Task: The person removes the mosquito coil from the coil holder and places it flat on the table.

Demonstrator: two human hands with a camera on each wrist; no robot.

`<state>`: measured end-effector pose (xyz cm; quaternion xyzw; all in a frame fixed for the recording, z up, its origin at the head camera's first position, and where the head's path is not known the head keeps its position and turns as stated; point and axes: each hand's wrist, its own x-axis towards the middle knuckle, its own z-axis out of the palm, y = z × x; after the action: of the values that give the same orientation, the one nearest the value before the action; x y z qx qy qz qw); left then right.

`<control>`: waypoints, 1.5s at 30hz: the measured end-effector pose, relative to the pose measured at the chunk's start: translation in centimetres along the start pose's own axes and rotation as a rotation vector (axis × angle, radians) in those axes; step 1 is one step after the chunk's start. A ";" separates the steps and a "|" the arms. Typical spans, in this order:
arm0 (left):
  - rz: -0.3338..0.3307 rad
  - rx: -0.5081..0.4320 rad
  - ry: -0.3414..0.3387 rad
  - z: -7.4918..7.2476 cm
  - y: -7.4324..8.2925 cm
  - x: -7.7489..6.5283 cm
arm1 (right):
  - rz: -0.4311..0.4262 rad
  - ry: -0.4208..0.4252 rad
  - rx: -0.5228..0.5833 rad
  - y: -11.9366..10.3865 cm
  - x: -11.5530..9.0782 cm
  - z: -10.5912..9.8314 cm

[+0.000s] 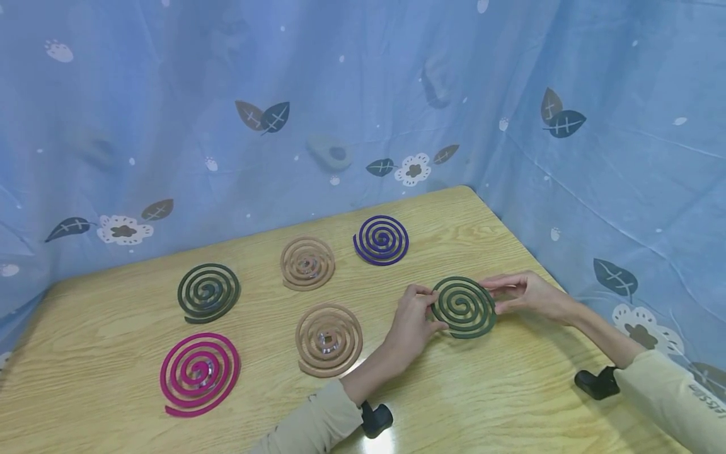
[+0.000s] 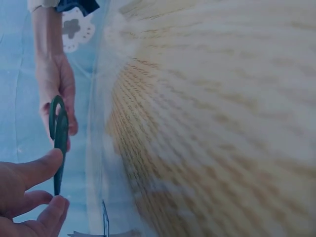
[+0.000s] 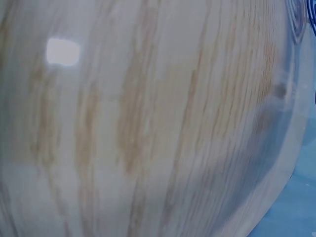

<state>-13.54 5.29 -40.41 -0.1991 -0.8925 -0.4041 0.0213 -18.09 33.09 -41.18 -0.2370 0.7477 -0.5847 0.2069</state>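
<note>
A dark green mosquito coil (image 1: 462, 306) is held tilted above the right part of the wooden table. My left hand (image 1: 414, 325) pinches its left edge between thumb and fingers. At the opposite edge, my right hand (image 1: 530, 296) has thumb and fingertips on the coil's rim. In the left wrist view the coil (image 2: 60, 143) appears nearly edge-on, between the left hand (image 2: 29, 197) and the right hand (image 2: 59, 94). The right wrist view shows mostly table surface, without the hand.
Other coils lie on the table (image 1: 482, 397): purple (image 1: 382, 240) at the back, two tan ones (image 1: 306, 263) in the middle, another green (image 1: 208, 291) and a pink one (image 1: 200, 369) at left. Shiny clear pieces show under several. A blue patterned curtain (image 1: 351, 94) borders the table.
</note>
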 end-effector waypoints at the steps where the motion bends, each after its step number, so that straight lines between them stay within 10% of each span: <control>1: 0.001 0.011 -0.004 0.1 0.0 0.0 | 0.005 -0.004 -0.001 0.1 0.0 -0.1; 26: -0.011 0.125 -0.123 0.9 0.1 0.5 | -0.028 -0.034 -0.168 1.1 -0.2 0.0; 35: -0.073 -0.117 -0.076 0.9 -0.3 0.5 | 0.005 -0.009 -0.199 1.2 -0.1 -0.2; 45: -0.071 -0.148 -0.056 1.2 -0.6 0.5 | 0.030 -0.007 -0.197 0.9 0.2 -0.4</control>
<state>-14.09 5.94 -41.52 -0.1795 -0.8670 -0.4637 -0.0331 -18.55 33.44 -42.03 -0.2472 0.8044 -0.5043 0.1937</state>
